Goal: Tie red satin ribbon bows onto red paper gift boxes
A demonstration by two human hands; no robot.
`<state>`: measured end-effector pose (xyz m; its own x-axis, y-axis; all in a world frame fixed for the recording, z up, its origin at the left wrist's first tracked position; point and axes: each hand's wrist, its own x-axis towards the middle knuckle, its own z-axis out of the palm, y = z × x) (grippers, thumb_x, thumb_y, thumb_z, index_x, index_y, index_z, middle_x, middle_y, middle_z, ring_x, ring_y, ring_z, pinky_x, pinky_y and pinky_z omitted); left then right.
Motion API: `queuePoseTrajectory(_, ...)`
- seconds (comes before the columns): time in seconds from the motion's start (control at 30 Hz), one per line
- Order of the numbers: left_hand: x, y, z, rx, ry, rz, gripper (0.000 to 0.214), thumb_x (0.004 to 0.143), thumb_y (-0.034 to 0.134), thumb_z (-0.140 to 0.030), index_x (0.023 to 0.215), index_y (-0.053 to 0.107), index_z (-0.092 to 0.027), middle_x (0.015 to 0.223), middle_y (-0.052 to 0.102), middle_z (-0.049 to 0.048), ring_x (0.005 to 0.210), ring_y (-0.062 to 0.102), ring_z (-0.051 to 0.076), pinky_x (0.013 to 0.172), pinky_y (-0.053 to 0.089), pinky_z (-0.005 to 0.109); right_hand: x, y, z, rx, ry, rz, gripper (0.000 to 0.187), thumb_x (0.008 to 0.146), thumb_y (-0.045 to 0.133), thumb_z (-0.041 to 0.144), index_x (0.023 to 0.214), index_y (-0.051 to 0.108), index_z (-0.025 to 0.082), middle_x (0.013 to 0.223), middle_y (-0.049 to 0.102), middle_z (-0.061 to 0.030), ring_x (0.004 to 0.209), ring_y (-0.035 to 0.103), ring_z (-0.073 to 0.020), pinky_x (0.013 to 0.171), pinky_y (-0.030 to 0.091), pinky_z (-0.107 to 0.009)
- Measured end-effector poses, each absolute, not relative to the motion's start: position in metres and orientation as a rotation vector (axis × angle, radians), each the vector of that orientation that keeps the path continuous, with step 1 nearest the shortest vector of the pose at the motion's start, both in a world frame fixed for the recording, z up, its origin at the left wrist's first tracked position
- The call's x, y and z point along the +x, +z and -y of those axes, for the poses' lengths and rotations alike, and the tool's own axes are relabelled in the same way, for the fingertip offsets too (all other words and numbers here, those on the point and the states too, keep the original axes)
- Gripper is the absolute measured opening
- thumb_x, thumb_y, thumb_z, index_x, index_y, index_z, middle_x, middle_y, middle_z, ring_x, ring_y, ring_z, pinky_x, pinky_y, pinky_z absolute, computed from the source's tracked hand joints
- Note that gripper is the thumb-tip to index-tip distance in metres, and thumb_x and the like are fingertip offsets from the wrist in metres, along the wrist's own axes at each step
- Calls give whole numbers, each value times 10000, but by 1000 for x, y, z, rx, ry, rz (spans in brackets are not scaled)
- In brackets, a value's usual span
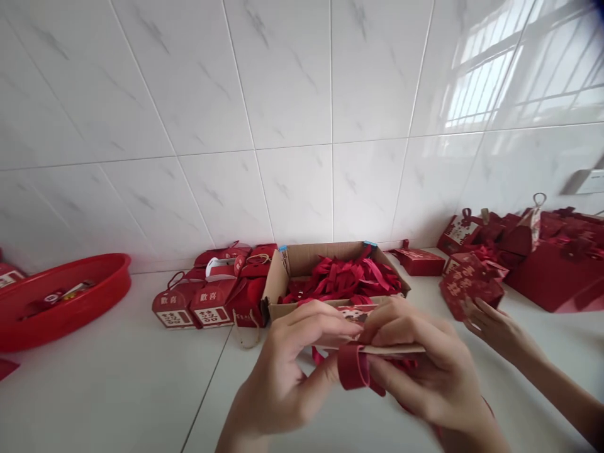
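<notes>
Both my hands are raised in front of the cardboard box, closed round a red printed gift box whose pale edge faces me. My left hand grips its left side, the thumb pressed against a looped dark-red strap. On the other side, my right hand pinches the edge between thumb and fingers. My fingers hide much of the gift box. Loose red ribbons fill the cardboard box behind.
Red gift boxes stand left of the cardboard box. Farther left is a red basin with small packets. At right, another person's hand touches a red gift box, near a pile of more boxes. A tiled wall rises behind.
</notes>
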<state>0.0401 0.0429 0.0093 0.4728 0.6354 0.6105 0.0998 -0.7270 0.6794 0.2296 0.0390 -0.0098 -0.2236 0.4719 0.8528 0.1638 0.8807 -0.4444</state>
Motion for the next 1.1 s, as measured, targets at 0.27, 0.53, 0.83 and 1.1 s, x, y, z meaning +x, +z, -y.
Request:
queuePoseTrajectory(0.27, 45, 9, -39, 2008, 1310, -640, 204, 775, 667, -79, 952, 697, -174, 923, 715, 77, 851, 689, 187, 749, 582, 283, 231, -16, -38, -488, 274, 1794, 249, 747, 609, 1, 856, 534, 212, 779, 626, -33, 657, 590, -172, 588, 456, -329)
queuePoseTrajectory(0.53, 46, 5, -45, 1985, 1422, -707, 122, 747, 716, -108, 820, 727, -205, 861, 699, 60, 857, 676, 204, 776, 569, 323, 229, -18, -40, -486, 228, 1752, 257, 747, 617, -1, 882, 560, 211, 807, 632, -38, 694, 607, -170, 610, 498, -334)
queuePoseTrajectory(0.83, 44, 7, -47, 1926, 1394, -737, 45, 787, 697, -176, 794, 738, -196, 891, 673, 60, 808, 670, 167, 689, 571, 271, 228, -25, -40, -552, 434, 1735, 224, 788, 615, 33, 901, 576, 223, 942, 678, -67, 863, 655, -208, 657, 550, -320)
queuePoseTrajectory(1.1, 46, 5, -49, 1892, 1399, -722, 85, 801, 676, -141, 813, 738, -198, 905, 691, 65, 941, 675, 210, 808, 574, 314, 221, -23, -43, -513, 473, 1609, 214, 767, 647, 19, 778, 541, 204, 831, 648, -34, 754, 607, -167, 666, 506, -318)
